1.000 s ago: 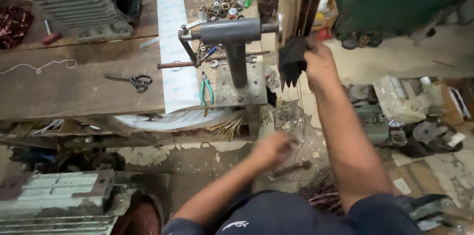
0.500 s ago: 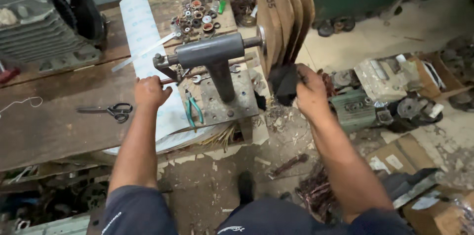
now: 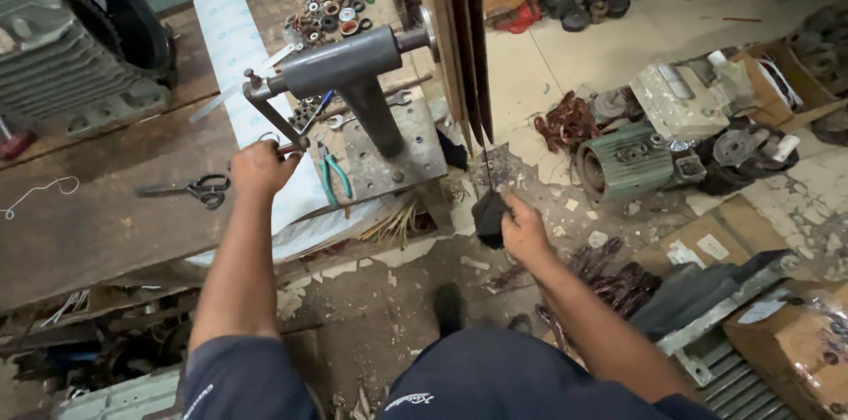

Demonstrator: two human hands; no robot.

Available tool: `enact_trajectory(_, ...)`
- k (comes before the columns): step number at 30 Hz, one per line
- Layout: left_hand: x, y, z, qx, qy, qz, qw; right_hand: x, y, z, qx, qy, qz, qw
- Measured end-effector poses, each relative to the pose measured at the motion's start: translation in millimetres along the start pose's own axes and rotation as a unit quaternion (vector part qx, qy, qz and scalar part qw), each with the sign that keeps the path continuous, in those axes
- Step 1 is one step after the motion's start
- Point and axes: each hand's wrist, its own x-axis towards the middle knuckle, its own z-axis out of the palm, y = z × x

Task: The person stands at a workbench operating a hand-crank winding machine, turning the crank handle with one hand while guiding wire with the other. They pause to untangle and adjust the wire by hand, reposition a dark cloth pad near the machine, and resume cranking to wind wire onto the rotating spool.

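Note:
A grey metal winding machine [image 3: 353,75] stands bolted on a plate at the edge of a wooden bench [image 3: 97,217]. My left hand [image 3: 258,168] grips its crank handle [image 3: 269,124] at the machine's left end. Wooden former boards [image 3: 455,31] sit on the right end of its shaft. Below them my right hand [image 3: 521,227] holds a dark cloth pad [image 3: 488,215], with a thin wire [image 3: 484,164] running from the pad up to the boards.
On the bench lie scissors [image 3: 194,190], green-handled pliers [image 3: 336,177], a white paper roll [image 3: 231,49], several small rings [image 3: 331,9] and a large finned motor housing [image 3: 75,40]. Motors [image 3: 632,159], copper wire scraps [image 3: 565,120] and boxes [image 3: 791,323] crowd the floor to the right.
My right hand has dropped from the boards' lower edge down toward the floor with the dark pad. My left hand has stayed at the crank, after rising to it a second ago.

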Motion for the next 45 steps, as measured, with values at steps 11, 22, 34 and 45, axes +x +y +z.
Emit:
enact_trajectory(11, -92, -7, -26, 0.015, 0.198, 0.027, 0.98, -36, -5, -16, -0.098, -0.003, 0.012, 0.995)
enact_trajectory(22, 24, -52, -136, 0.084, 0.482, 0.096, 0.867, -33, 11, -11, -0.086, 0.02, -0.014, 0.996)
enact_trajectory(34, 139, -5, -71, 0.27, 0.297, 0.053, 0.914, -18, 17, 6, -0.104, 0.041, 0.016, 0.994)
enact_trajectory(45, 18, 22, 3, 0.048, 0.144, -0.013, 0.988, 1, -12, 1, -0.034, 0.014, -0.07, 0.997)
